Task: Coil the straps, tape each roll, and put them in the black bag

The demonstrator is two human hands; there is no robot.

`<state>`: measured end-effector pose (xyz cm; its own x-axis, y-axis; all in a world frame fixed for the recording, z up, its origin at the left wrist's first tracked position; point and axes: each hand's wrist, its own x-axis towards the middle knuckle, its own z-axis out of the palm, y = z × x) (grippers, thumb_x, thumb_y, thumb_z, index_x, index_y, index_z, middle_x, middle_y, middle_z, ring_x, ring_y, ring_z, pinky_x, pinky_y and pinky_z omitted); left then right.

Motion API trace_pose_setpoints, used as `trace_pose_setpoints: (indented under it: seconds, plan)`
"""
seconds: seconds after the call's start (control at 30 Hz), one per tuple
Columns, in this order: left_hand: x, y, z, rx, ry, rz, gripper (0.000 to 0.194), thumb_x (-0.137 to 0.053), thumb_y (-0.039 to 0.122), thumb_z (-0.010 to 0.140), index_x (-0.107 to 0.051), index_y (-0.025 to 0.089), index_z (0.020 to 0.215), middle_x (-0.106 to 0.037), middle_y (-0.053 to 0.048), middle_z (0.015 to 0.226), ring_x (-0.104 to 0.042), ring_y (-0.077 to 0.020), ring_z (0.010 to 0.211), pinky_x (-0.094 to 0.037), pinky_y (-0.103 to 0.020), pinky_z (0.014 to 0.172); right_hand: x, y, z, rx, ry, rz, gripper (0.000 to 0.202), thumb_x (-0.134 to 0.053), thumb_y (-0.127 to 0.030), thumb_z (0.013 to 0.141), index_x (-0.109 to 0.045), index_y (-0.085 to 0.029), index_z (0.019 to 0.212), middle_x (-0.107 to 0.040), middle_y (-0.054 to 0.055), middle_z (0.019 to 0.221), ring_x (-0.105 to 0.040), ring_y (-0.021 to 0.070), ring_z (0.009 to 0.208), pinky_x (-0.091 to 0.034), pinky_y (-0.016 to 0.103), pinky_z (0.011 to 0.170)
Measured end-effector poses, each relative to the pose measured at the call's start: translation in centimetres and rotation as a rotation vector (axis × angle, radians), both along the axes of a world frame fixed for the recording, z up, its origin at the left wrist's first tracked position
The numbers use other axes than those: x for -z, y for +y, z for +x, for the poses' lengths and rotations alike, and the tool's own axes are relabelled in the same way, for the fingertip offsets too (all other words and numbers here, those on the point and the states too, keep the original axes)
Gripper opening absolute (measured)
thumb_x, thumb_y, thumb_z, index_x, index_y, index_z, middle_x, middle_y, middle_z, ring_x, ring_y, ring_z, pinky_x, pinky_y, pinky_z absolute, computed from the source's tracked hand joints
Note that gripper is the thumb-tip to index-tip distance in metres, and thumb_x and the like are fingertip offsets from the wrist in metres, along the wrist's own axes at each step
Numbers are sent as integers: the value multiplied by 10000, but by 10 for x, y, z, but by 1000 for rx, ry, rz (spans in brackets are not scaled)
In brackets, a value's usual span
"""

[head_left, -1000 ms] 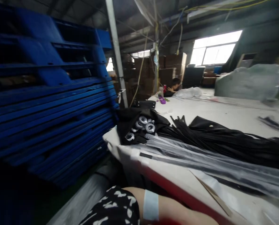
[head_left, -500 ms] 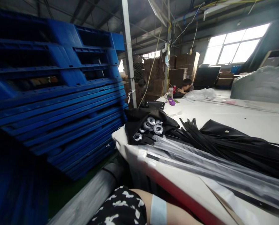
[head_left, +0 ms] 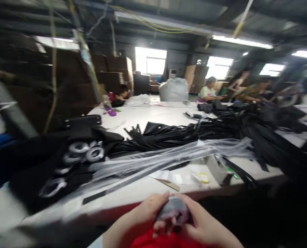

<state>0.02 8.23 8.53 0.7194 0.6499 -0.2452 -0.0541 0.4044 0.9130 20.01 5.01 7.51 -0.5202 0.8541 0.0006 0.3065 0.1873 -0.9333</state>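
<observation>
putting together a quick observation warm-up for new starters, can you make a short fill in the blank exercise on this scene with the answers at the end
1. The left hand and the right hand hold a grey item above material that is bright ____.
2. The long strips heaped across the white table are ____ in colour.
3. The small ring lying near the table's front edge is ____ in colour.
4. In the head view, the pale coils lie to the ____ of that ring.

Missing words: red; black; yellow; left.

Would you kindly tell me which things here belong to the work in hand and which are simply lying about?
In hand: blurred grey item, left hand, right hand.
Apparently just lying about: coils, black strips, clear plastic, purple item.
</observation>
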Motion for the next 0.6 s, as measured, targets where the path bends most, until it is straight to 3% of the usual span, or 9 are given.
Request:
trace_pose_setpoints:
  seconds: [0.07,0.1,0.17,0.23,0.27,0.33,0.4,0.5,0.6]
  plan:
    - [-8,11,1,-187,-90,-75,731,-383,770,820,-688,105,807,-319,59,350,-451,-135,384,-378,-222,388,13,6,-10,89,67,-44,352,-592,-363,884,-628,-203,1195,-677,57,1097,-621,247,1007,-499,372,899]
    - [-9,16,1,-339,-115,-37,695,-401,746,831,-680,112,870,-359,55,389,-493,-147,432,-450,-253,454,20,8,-16,92,89,-87,339,-588,-368,874,-649,-214,1170,-689,34,1047,-627,241,976,-500,353,874]
    - [-5,27,0,-672,-91,253,594,-424,683,865,-660,151,984,-543,4,568,-588,-180,592,-545,-350,687,29,7,-23,19,98,-242,290,-631,-400,826,-713,-243,1056,-696,-8,898,-638,217,859,-503,292,765]
    - [7,37,-5,-836,49,713,536,-464,667,851,-666,188,983,-668,-65,794,-643,-241,770,-525,-409,851,29,3,-18,-73,107,-385,259,-692,-447,765,-756,-251,921,-664,-27,740,-619,181,709,-468,237,624]
    - [15,42,-8,-812,142,932,524,-495,668,828,-680,196,960,-693,-91,855,-652,-272,823,-522,-417,858,25,2,-9,-95,134,-420,284,-691,-482,757,-765,-237,880,-640,-23,684,-595,161,640,-439,222,564]
    - [31,45,-11,-582,304,1218,502,-556,656,784,-707,196,919,-717,-121,866,-661,-309,825,-536,-411,782,11,6,16,-87,189,-395,413,-617,-553,788,-768,-173,845,-589,-3,590,-526,126,509,-387,212,477]
    - [40,39,-8,-277,385,1249,452,-541,613,807,-721,203,868,-721,-109,795,-656,-281,730,-528,-369,686,-8,15,43,40,139,-242,466,-561,-539,816,-756,-116,819,-559,10,541,-489,113,457,-385,215,463]
    - [37,22,4,-25,405,865,522,-368,584,911,-712,239,725,-673,-43,651,-586,-200,580,-471,-301,569,-30,26,61,246,-76,112,406,-697,-349,710,-710,-137,1057,-686,60,832,-626,187,746,-504,275,700]
    - [20,10,14,59,250,304,644,-255,669,906,-719,262,722,-534,8,469,-466,-162,434,-393,-274,434,-28,23,44,148,-138,218,738,-719,-187,650,-516,-229,1358,-626,78,1231,-594,239,1082,-460,329,949]
